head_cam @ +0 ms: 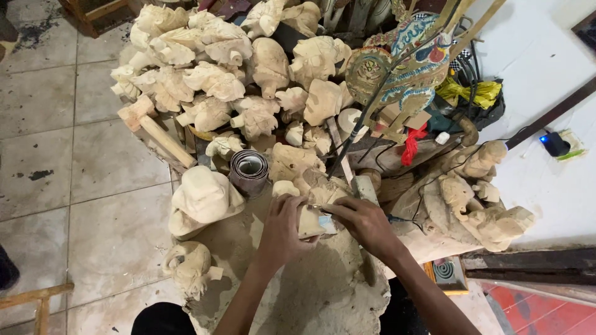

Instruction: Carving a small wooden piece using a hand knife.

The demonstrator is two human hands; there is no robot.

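Evidently, a small wooden carving [310, 221] is gripped by the left hand [282, 231] and right hand [363, 220]; judged light, stiff, best held by its flanks.

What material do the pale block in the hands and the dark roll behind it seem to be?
Pale block: likely bare, unpainted wood, matt cream like the carvings around it. Dark roll: probably sandpaper or similar sheet, brown outside, grey inside, coiled in layers; not certain.

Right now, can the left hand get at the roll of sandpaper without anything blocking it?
Probably yes. The left hand grips the small wooden piece with the right hand. The roll of sandpaper lies just up and left, with only dusty surface between, so the left hand would need to let go first.
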